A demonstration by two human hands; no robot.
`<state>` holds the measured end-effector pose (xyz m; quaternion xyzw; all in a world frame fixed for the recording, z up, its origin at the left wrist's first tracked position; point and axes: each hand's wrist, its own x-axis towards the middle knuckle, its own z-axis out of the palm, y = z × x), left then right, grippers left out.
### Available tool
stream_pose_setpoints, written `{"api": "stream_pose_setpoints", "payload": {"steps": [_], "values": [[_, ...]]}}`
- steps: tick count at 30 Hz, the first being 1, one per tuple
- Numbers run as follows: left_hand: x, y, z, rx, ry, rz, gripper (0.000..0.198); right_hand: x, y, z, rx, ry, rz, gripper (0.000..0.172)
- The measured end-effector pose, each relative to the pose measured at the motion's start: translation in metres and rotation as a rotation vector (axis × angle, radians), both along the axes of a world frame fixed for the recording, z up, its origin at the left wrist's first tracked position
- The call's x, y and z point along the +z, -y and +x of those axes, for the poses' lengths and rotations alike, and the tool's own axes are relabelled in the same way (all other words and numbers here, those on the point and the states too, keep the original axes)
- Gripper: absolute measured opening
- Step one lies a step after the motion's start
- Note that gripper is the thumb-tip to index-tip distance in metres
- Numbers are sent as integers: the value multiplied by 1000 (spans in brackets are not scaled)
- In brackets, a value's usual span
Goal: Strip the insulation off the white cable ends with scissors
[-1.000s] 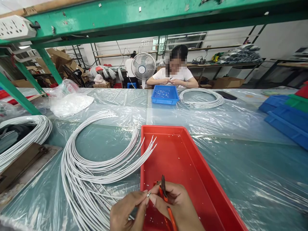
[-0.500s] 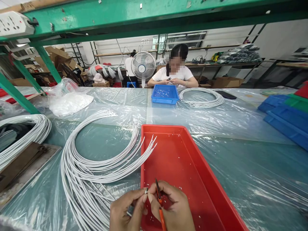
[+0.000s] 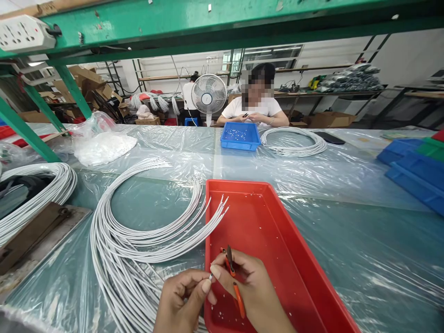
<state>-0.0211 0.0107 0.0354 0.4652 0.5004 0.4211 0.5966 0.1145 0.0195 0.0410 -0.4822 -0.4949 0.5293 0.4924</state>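
Over the near left edge of a red tray (image 3: 291, 226), my left hand (image 3: 182, 298) pinches the tip of a white cable (image 3: 210, 276) between thumb and forefinger. My right hand (image 3: 255, 286) has orange-handled nippers (image 3: 238, 299) tucked in its palm, dark jaws pointing up and away. Its thumb and forefinger are close to the cable tip; whether they touch it I cannot tell. A coiled bundle of white cables (image 3: 104, 245) lies to the left, several stripped-looking ends reaching over the tray's rim. Small white scraps are scattered on the tray's floor.
Across the table a person (image 3: 255, 108) works behind a blue tray (image 3: 240, 138) and a cable coil (image 3: 301, 147). Stacked blue bins (image 3: 418, 178) stand at right. At left lie a metal-and-wood plate (image 3: 41, 245) and another coil (image 3: 62, 180). A green beam (image 3: 222, 27) crosses overhead.
My right thumb and forefinger have shifted up from the cable tip, and the nippers have tilted a little in that hand. My left hand still pinches the cable. The view has shifted slightly.
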Motion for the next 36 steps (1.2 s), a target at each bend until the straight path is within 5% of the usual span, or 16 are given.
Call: {"api": "stream_pose_setpoints", "payload": {"steps": [6,12,15,18,22,36], "values": [[1,-1,-4,-75,59,-39,31,-10,-4,-2,139,-264,-216,28],[0,-2,-6,-44,138,-72,25,-12,-7,-4,204,-266,-235,30],[-1,-5,-7,-18,162,-110,25,-11,-6,3,58,37,-37,21],[0,-7,-9,-15,190,-130,25,-16,-3,15,-220,685,447,18],[4,-7,-10,-40,162,-123,26,-21,0,25,-291,1151,862,18],[4,-7,-11,-52,123,-126,26,-23,-1,14,-318,1216,961,39]]}}
